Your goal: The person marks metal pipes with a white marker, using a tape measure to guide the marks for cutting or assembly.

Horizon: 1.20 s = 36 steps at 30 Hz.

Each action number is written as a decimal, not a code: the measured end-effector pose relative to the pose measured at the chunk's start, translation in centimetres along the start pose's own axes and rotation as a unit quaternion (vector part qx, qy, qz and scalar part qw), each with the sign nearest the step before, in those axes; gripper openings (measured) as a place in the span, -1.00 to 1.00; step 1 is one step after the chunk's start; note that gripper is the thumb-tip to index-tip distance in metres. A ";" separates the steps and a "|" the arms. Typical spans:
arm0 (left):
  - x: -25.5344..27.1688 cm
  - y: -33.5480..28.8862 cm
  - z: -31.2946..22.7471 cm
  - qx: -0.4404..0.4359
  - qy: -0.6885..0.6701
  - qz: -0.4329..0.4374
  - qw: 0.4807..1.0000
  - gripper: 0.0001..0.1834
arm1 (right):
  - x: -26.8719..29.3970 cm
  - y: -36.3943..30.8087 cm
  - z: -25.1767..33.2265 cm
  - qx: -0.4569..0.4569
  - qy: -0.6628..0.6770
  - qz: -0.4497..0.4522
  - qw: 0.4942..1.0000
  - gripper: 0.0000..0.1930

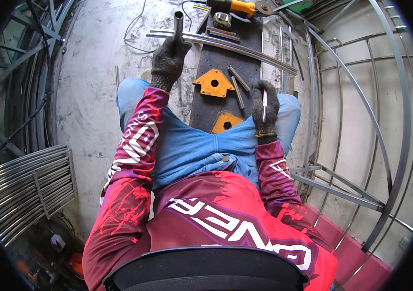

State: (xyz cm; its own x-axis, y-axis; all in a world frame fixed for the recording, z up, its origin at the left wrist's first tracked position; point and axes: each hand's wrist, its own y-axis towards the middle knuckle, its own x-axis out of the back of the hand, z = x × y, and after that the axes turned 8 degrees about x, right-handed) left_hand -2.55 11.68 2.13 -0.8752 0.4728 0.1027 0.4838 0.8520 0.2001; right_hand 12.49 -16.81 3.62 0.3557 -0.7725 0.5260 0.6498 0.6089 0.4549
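Note:
My left hand, in a dark grey knit glove, is closed around a shiny metal tube whose open end points up and away. My right hand, gloved alike, rests by my right knee, closed on a slim red-and-white pen or marker. Between the hands an orange arrow-shaped welding magnet lies on a dark board. A second welding magnet is partly hidden by my jeans. Short cut tubes lie beside the magnets. Long metal tubes cross the board beyond them.
At the board's far end are a tape measure and a yellow-and-black angle grinder with its cable. Welded tube frames stand on the right. Metal framework and a barred panel line the left. The floor is scuffed and pale.

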 end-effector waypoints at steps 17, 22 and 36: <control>-0.4 -3.9 -6.3 -0.078 -0.005 -0.028 0.997 -0.73 | -4.6 4.4 -2.8 -0.091 -0.352 0.266 0.893 -0.77; -0.6 -4.0 -7.4 -0.079 -0.132 0.008 0.988 -0.69 | -2.5 4.0 -4.2 0.008 -0.222 0.110 0.969 -0.73; -0.5 -4.3 -7.9 -0.064 -0.169 -0.001 0.984 -0.79 | 0.4 4.4 2.3 -0.275 0.574 -0.010 0.771 -0.67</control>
State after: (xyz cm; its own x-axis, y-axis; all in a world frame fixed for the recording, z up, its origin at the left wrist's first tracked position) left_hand -4.25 5.98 8.97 -0.8130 0.5381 -0.2224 0.4590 0.8273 0.3238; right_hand 13.93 -13.97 7.51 0.4967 -0.6231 -0.6042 0.7368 0.6706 -0.0859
